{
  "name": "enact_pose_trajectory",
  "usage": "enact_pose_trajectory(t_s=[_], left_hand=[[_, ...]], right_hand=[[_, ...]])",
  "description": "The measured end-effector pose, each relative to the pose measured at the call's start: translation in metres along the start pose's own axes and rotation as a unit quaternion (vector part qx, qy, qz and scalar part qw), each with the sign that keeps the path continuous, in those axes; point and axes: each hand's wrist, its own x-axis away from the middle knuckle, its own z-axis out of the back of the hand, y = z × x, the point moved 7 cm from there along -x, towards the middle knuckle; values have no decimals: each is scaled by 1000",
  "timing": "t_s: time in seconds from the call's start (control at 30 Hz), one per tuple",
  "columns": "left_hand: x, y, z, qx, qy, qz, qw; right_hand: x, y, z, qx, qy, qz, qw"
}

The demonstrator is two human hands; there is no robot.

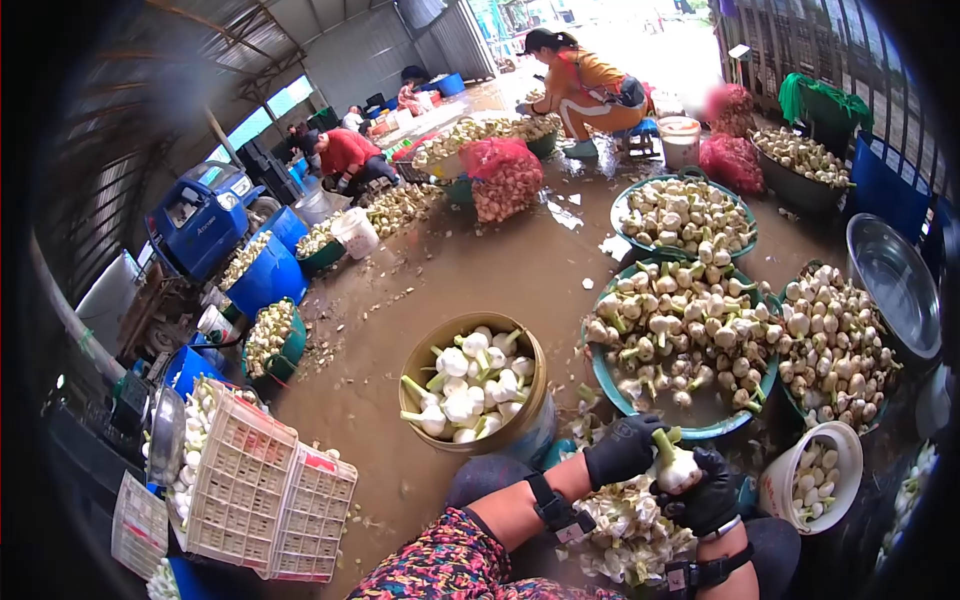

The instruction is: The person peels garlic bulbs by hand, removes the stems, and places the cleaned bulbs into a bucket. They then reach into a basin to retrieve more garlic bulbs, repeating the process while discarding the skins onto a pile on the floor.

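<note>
A garlic bulb with a short green stem is held between my two black-gloved hands, above my lap. My right hand wraps round the bulb from the right. My left hand is closed at the stem end, its fingertips against the stem. Below them lies a heap of garlic skins and peelings. Just left of my hands stands a tan bucket of peeled white garlic bulbs. Ahead to the right, a green tub holds unpeeled garlic with stems.
A white bucket with some garlic stands to the right, near another garlic heap and a metal basin. Pale plastic crates stand at left. A blue vehicle and co-workers are farther back on the wet floor.
</note>
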Motion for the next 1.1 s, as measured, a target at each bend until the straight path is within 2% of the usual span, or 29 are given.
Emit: enact_pose_trajectory(t_s=[0.07, 0.13, 0.17, 0.2, 0.23, 0.27, 0.3, 0.33, 0.4, 0.43, 0.47, 0.53, 0.57, 0.6, 0.63, 0.67, 0.7, 0.73, 0.8, 0.83, 0.87, 0.9, 0.93, 0.97, 1.0, 1.03, 1.07, 1.1], left_hand=[[-1, 4, -9, -15, -11, -8, 1000], [-1, 3, -14, -29, -14, -21, 999], [0, -6, -12, 90, 16, 28, 995], [4, -12, -7, 207, 45, 76, 974], [8, -24, -9, 375, 42, 162, 912], [14, -33, -13, 526, 34, 244, 814], [15, -29, -12, 546, -2, 242, 802], [13, -19, -10, 565, -38, 239, 789], [9, 9, -8, 533, -41, 229, 813], [6, 13, -7, 502, -4, 216, 838], [6, 5, -12, 490, -25, 218, 844], [5, 7, -9, 466, -59, 236, 851], [5, 8, -6, 460, -48, 225, 858], [4, 10, -4, 446, -44, 225, 865], [4, 10, -3, 413, -42, 198, 888], [4, 10, -2, 380, -39, 170, 909], [4, 13, -1, 337, -61, 173, 923], [4, 11, -3, 339, -67, 171, 923], [10, -6, -10, 426, -42, 238, 872], [5, -3, -1, 418, 7, 205, 885], [8, -19, 0, 480, 39, 223, 847], [7, -29, 11, 496, 63, 197, 843], [5, -29, 25, 511, 87, 171, 838], [4, -24, 34, 397, 99, 150, 900], [1, -9, 45, 274, 108, 127, 947], [4, -17, 35, 510, 102, 219, 826], [3, -22, 35, 509, 98, 222, 826], [2, -26, 39, 451, 119, 172, 868]], right_hand=[[-3, 7, 12, 3, 19, -7, 1000], [-5, 7, 8, -12, -5, 4, 1000], [-6, 3, 2, 22, 6, 48, 999], [-4, -1, -7, 57, 18, 93, 994], [-4, -12, 0, 85, 20, 154, 984], [-2, -23, 9, 110, 23, 217, 970], [1, -30, 7, 87, -9, 230, 969], [4, -32, 12, 70, 8, 238, 969], [7, -36, -6, 154, 28, 259, 953], [7, -35, -13, 199, 55, 254, 945], [4, -35, -4, 233, 52, 245, 940], [8, -32, -16, 233, 63, 228, 943], [9, -32, -24, 219, 54, 203, 953], [13, -37, -29, 266, 65, 217, 937], [11, -47, -8, 448, 62, 280, 847], [2, -51, 18, 612, 58, 328, 718], [-4, -54, 40, 474, 110, 337, 806], [9, -56, 17, 575, 141, 425, 685], [11, -54, 3, 351, 168, 401, 829], [24, -59, -16, 436, 172, 514, 718], [38, -59, -34, 508, 211, 539, 637], [40, -54, -50, 612, 160, 553, 542], [40, -44, -62, 703, 106, 553, 435], [28, -25, -64, 765, 95, 495, 400], [12, -3, -45, 852, 102, 334, 390], [5, 3, -30, 861, 117, 246, 429], [-2, 10, -13, 861, 130, 155, 467], [-8, 12, 4, 885, 136, 67, 441]])
